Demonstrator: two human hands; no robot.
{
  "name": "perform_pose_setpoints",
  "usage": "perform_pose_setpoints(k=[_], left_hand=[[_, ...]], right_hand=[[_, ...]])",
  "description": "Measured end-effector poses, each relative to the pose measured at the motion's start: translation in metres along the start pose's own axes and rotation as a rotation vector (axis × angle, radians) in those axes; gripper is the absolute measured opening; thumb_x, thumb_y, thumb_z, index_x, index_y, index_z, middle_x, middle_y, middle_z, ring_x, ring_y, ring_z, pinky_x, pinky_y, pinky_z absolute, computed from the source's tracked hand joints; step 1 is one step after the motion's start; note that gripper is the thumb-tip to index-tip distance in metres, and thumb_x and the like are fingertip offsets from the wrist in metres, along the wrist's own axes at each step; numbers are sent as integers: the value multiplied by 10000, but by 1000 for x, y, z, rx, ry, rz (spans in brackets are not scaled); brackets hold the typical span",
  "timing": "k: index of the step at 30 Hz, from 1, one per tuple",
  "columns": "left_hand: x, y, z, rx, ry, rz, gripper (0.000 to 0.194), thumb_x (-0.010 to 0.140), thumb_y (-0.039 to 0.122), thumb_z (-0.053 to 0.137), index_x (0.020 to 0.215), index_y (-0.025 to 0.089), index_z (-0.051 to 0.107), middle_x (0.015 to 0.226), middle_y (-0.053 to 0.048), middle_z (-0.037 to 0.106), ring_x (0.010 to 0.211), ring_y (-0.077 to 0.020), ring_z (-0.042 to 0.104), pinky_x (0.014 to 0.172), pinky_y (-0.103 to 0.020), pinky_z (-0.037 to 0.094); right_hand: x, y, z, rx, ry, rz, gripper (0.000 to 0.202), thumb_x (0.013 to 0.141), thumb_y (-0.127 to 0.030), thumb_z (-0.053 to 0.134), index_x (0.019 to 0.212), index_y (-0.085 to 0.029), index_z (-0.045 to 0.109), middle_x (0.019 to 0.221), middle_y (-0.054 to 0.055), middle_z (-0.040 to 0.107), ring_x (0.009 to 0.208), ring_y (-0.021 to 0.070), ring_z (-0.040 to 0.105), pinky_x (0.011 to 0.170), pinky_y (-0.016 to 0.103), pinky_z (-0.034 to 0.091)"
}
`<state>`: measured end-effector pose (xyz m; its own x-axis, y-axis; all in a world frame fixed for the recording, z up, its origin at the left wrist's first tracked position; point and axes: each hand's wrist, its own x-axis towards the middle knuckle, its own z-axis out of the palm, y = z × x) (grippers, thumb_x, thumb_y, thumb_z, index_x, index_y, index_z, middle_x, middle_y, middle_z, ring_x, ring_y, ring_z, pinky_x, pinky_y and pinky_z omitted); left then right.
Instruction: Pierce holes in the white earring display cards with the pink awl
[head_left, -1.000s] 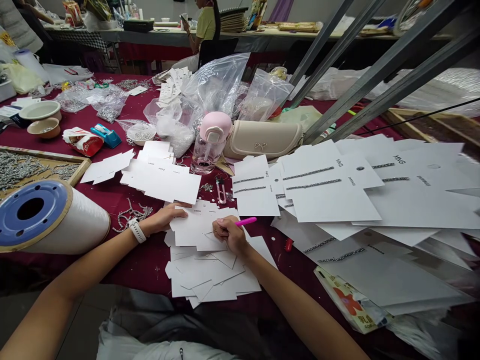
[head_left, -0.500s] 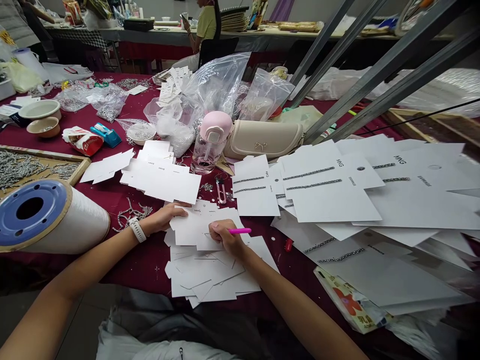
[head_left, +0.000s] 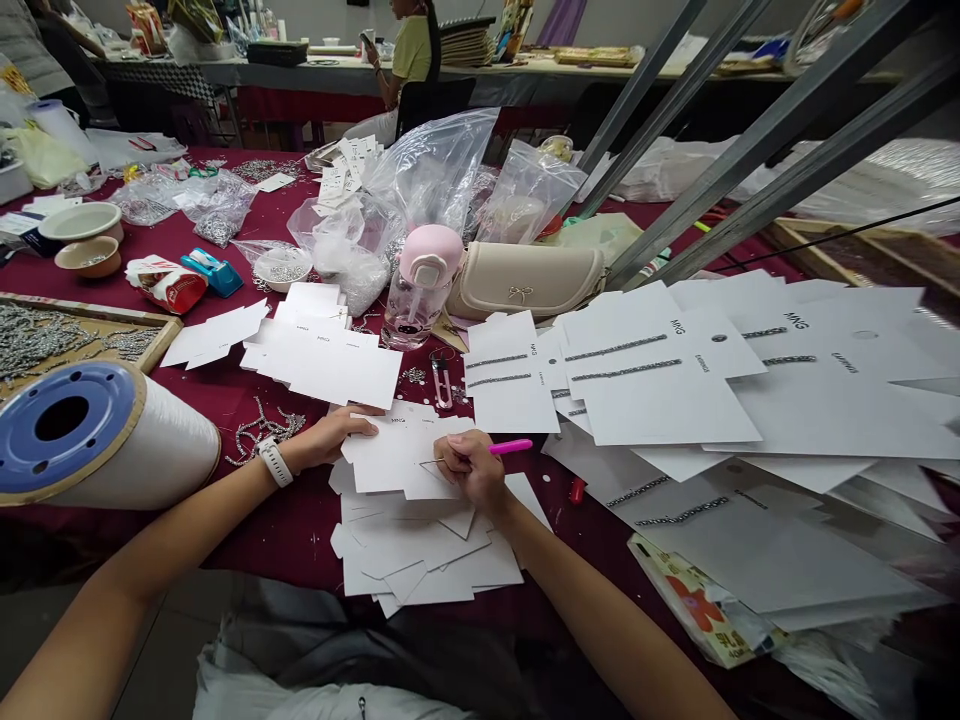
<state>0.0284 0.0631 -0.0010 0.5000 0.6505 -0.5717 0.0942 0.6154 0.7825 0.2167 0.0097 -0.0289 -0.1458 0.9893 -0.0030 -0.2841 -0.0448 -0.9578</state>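
From my feed, my right hand (head_left: 471,468) is closed round a pink pen-like tool (head_left: 511,446), over the white card (head_left: 397,458) whose left edge my left hand (head_left: 339,434) grips; loose cards (head_left: 420,555) lie below, the bottle (head_left: 420,285) and purse (head_left: 529,278) beyond

The pen (head_left: 510,446) is bright pink, the cards (head_left: 401,455) white, the tablecloth (head_left: 259,528) plain deep maroon.
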Motion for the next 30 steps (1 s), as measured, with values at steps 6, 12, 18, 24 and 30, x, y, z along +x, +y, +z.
perform_pose_setpoints(k=[6,12,18,24,30], left_hand=[[2,-3,-3,27,10,14,357,612,176,564,967,132,573,596,27,551,462,-77,478,421,-181,323],[1,-3,-2,22,16,10,309,611,185,559,914,125,570,602,19,549,474,-84,484,439,-189,334],[3,-4,-1,26,19,9,115,614,175,547,719,130,547,524,28,495,444,-82,454,417,-188,307],[5,-6,-2,28,31,5,39,620,161,532,608,135,505,510,25,479,437,-77,448,408,-181,312],[4,-4,-2,18,15,1,44,639,152,530,610,133,504,505,27,482,439,-73,449,403,-175,316]], right_hand=[[1,-7,-14,11,40,-10,394,681,-346,377,351,-222,201,317,-48,173,285,74,241,325,238,128],[10,-5,-25,-21,-49,135,368,655,-264,411,344,-222,220,310,-60,173,256,66,245,308,239,163],[12,2,-24,-65,-98,191,365,660,-262,417,354,-212,225,325,-70,165,261,56,253,322,232,139],[10,4,-27,-93,-117,187,372,678,-273,409,362,-209,226,331,-68,166,270,57,269,338,240,129],[10,3,-26,-112,-127,171,375,691,-273,403,369,-209,222,334,-62,181,286,61,284,348,244,146]])
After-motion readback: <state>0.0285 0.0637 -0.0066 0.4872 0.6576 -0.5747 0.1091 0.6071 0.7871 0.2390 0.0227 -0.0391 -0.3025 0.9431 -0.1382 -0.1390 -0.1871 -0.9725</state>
